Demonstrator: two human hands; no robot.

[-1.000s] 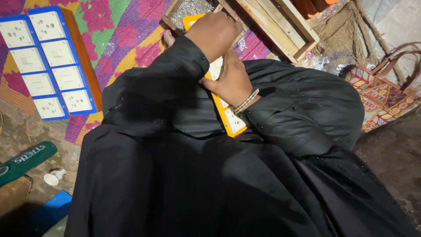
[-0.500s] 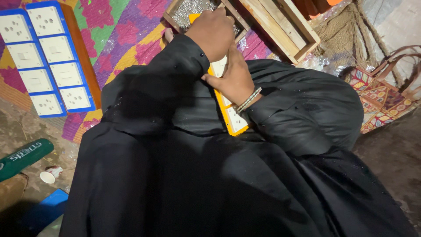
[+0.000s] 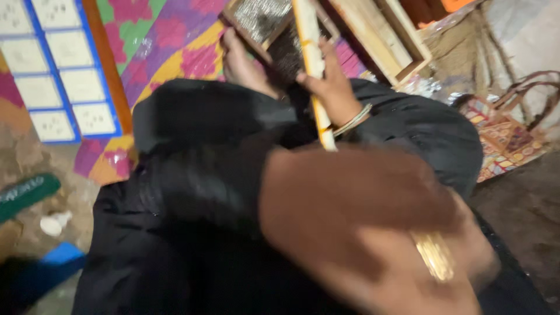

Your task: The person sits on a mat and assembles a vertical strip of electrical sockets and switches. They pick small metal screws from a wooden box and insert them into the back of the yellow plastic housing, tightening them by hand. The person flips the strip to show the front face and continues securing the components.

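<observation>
My right hand (image 3: pixel 333 90), with bangles at the wrist, grips a long yellow-edged frame (image 3: pixel 308 46) that stands on edge, tilted up. My left hand (image 3: pixel 245 67) holds the near-left edge of a wooden tray (image 3: pixel 262 17) with a grey, glittery bed. Both arms are in black sleeves above my black-clad lap. A large blurred hand (image 3: pixel 361 221) with a gold ring (image 3: pixel 434 256) fills the foreground close to the camera; whose it is I cannot tell.
A blue tray of white switch plates (image 3: pixel 64 76) lies at the left on a colourful mat (image 3: pixel 175 35). Wooden boxes (image 3: pixel 379 35) stand at the top right, a patterned bag (image 3: pixel 507 140) at the right. A green tube (image 3: pixel 26 195) lies on the floor at the left.
The yellow frame has turned from lying flat to standing on edge. My left hand has slid left onto the wooden tray. A blurred hand with a ring has come in front of the camera.
</observation>
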